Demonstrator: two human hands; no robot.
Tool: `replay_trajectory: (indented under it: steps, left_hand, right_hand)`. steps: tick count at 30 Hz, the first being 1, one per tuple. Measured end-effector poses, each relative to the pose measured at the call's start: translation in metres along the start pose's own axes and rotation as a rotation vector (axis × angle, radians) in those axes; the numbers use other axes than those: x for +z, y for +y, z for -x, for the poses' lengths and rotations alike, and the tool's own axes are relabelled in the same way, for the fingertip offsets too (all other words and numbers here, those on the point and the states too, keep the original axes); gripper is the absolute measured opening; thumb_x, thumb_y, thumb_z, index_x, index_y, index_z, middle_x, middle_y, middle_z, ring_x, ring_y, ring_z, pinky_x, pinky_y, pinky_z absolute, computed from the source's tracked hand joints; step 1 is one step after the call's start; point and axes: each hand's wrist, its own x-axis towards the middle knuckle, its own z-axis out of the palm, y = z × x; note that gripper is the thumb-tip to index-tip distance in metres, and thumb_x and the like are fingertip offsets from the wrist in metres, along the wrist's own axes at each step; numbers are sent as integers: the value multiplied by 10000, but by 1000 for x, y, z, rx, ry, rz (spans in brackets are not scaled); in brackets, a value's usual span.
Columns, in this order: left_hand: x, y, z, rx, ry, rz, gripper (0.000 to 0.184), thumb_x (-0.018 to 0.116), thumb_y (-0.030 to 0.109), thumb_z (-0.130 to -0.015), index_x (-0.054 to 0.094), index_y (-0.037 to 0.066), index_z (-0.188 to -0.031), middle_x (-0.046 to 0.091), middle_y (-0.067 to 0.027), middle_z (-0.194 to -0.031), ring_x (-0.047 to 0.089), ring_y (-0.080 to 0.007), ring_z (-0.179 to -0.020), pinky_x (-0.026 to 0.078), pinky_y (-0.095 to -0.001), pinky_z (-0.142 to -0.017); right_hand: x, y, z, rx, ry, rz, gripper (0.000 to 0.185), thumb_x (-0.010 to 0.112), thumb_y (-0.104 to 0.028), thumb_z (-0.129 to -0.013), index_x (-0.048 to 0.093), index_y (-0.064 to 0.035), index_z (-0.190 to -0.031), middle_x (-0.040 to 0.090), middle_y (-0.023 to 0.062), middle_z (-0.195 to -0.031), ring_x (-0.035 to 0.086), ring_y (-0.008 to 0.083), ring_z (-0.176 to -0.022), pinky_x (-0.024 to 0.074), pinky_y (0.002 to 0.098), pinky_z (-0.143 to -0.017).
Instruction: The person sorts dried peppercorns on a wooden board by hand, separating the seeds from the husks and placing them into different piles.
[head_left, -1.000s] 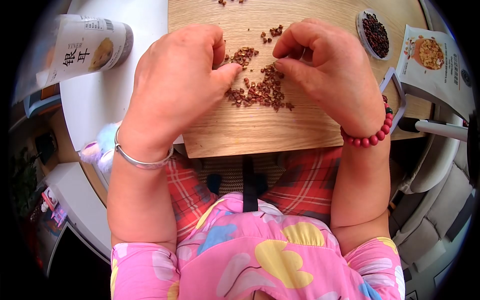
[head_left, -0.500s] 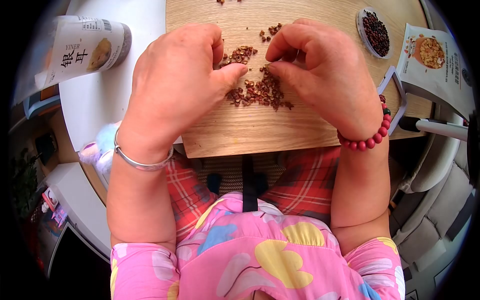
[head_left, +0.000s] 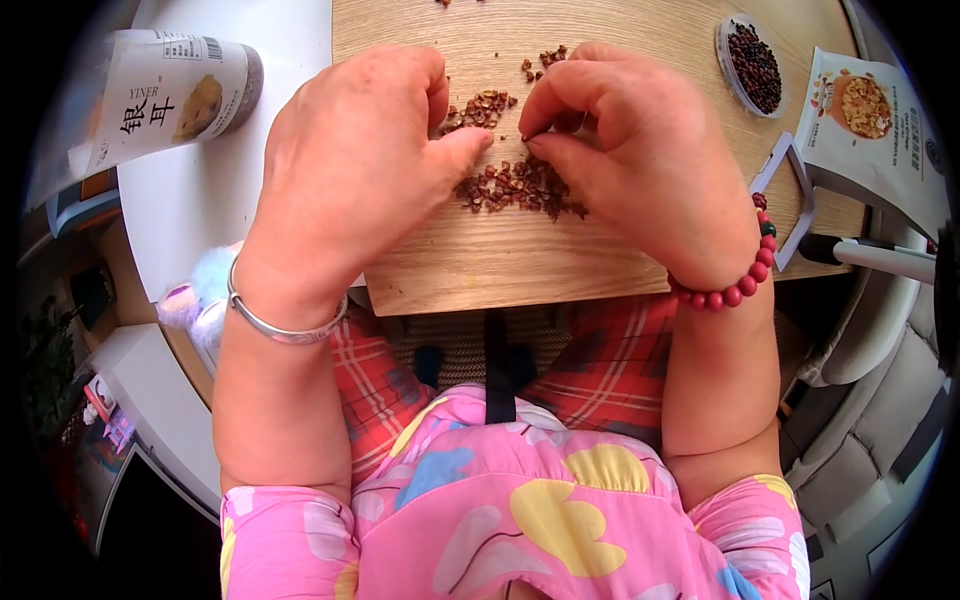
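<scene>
Brown husks (head_left: 518, 188) lie on the table (head_left: 480, 270) in four groups, too many to count singly: the largest between the two hands on the near side, one just beside the left thumb, a small one beyond the right fingers, a few at the top of the view. Hands stand apart from each other. Right hand (head_left: 645, 145): thumb and forefinger pinched on a dark speck (head_left: 526, 138), too small to identify. Left hand (head_left: 350, 160): curled, fingertips hidden; grip cannot be told. Also counted: one round tub (head_left: 721, 50), one printed pouch (head_left: 870, 145), one labelled jar (head_left: 165, 115).
</scene>
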Motion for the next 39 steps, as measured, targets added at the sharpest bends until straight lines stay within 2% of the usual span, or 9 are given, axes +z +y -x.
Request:
replay_trajectory:
  steps: [4, 10, 18, 31, 33, 37, 39]
  left_hand:
    - [-1, -2, -1, 10, -11, 23, 295, 777, 158, -658, 526, 10, -701, 518, -82, -628, 506, -175, -555, 415, -306, -521]
    - [-3, 2, 0, 29, -18, -23, 317, 795, 166, -631, 528, 10, -701, 513, -79, -627, 500, -177, -558, 407, -310, -518]
    - [-3, -5, -1, 22, -58, 77, 259, 751, 76, -678, 513, -10, -730, 502, -71, -630, 487, -142, -566, 412, -286, -528]
    - [-4, -8, -1, 1, -70, 114, 160, 668, 34, -729, 517, -18, -734, 516, -71, -645, 479, -134, -571, 412, -277, -531]
    - [-4, -9, -2, 31, -63, 97, 157, 666, 27, -725, 516, -21, -734, 510, -73, -644, 477, -138, -573, 413, -280, -538]
    - [-4, -9, -2, 25, -67, 117, 156, 664, 26, -724, 516, -23, -734, 507, -70, -643, 475, -136, -577, 414, -280, -541]
    - [-5, -9, -2, 12, -80, 136, 152, 660, 26, -727, 517, -23, -735, 509, -68, -645, 478, -134, -581, 414, -277, -542]
  right_hand:
    - [0, -1, 0, -23, 1, 8, 136, 680, 15, -665, 645, -9, -794, 576, 103, -739, 592, 239, -677, 474, 304, -612]
    - [9, -6, 0, -60, -26, 12, 129, 713, -23, -641, 637, -32, -745, 566, 104, -706, 572, 278, -684, 467, 353, -621]
    - [6, -4, 1, -44, -43, 46, 115, 684, -13, -630, 637, -28, -733, 558, 114, -700, 564, 303, -706, 465, 379, -649]
    - [15, -7, -2, -99, -4, -47, 130, 682, 6, -625, 647, -36, -743, 565, 99, -700, 566, 284, -698, 467, 354, -623]
    - [19, -7, -2, -163, 15, 81, 133, 690, 2, -622, 647, -41, -740, 567, 91, -707, 567, 279, -696, 464, 351, -615]
    - [20, -9, -2, -160, 38, 104, 123, 689, 1, -627, 642, -37, -735, 569, 95, -718, 566, 280, -696, 465, 351, -618]
    - [15, -7, -3, -74, 8, 20, 119, 676, 18, -646, 642, -23, -753, 564, 101, -731, 570, 271, -700, 467, 333, -627]
